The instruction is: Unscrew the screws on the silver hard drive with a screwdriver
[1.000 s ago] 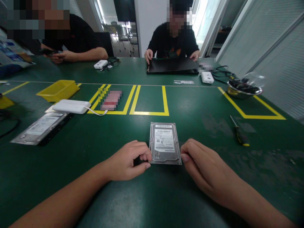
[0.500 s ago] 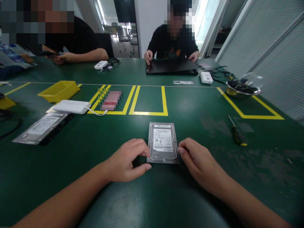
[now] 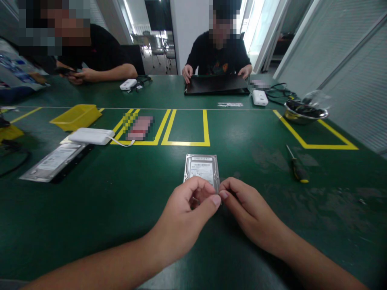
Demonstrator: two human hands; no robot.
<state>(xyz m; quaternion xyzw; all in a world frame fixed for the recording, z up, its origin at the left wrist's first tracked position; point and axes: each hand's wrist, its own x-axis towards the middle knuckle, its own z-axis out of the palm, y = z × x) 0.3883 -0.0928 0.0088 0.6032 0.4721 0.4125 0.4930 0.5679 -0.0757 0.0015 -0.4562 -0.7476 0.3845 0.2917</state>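
A silver hard drive (image 3: 201, 168) with a white label lies flat on the green table (image 3: 121, 193), just below a yellow taped rectangle. My left hand (image 3: 184, 217) covers the drive's near end, fingers curled over it and thumb at its near right corner. My right hand (image 3: 248, 209) touches that same corner with thumb and forefinger pinched together. Whether a small part sits between the fingers is hidden. The drive's near half is covered by my left hand.
A yellow-handled screwdriver (image 3: 296, 167) lies to the right. A second drive (image 3: 53, 161), a white box (image 3: 90, 136) and a yellow bin (image 3: 75, 116) sit at left. A metal bowl (image 3: 305, 112) stands far right. Two other people sit across the table.
My left hand moved right from the drive's left edge onto its near end. My right hand slid left to the near right corner. The drive now lies slightly farther left in view.
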